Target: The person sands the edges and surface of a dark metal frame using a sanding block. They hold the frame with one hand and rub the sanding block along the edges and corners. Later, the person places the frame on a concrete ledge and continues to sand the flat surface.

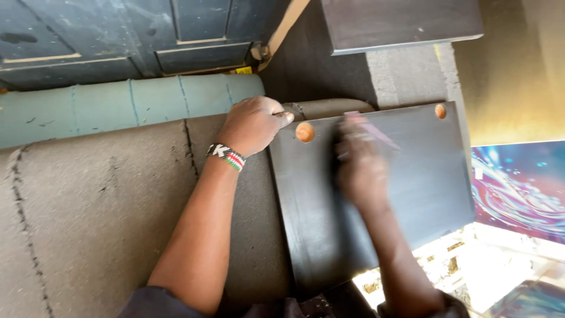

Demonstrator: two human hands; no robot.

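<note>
- Left hand [254, 125]: clenched on the upper left corner of the dark panel [376, 188], thumb pressed to the panel's top edge; judged to be bracing the board so it does not slide. A beaded wristband [226, 156] in white, black, red and green circles the wrist.
- Right hand [360, 168]: laid on the panel face near its upper middle, motion-blurred. It seems to hold something thin and pinkish at the fingertips, but the blur hides whether the fingers grip or only press; cannot tell.
- Dark panel: flat rectangular board, painted black-grey, lying tilted across the padded surface, its lower right part jutting past the padding over open floor. Two round bare-wood spots sit near its top edge, one [305, 132] just beside the left thumb, one [440, 111] at the far corner.
- Padded surface [106, 200]: grey-brown felt with stitched seams, under the panel's left half; likely cushions the painted face. Wide bare stretch to the left.
- Teal cushion strip [118, 106]: along the far edge of the felt, behind the left hand.
- Blue-grey panelled door [118, 35]: upright beyond the strip, closing off the far side.
- Second dark board [400, 23]: apart, above the panel.
- Colourful swirl-patterned sheet [518, 182]: near the panel's right edge, limiting room there.
</note>
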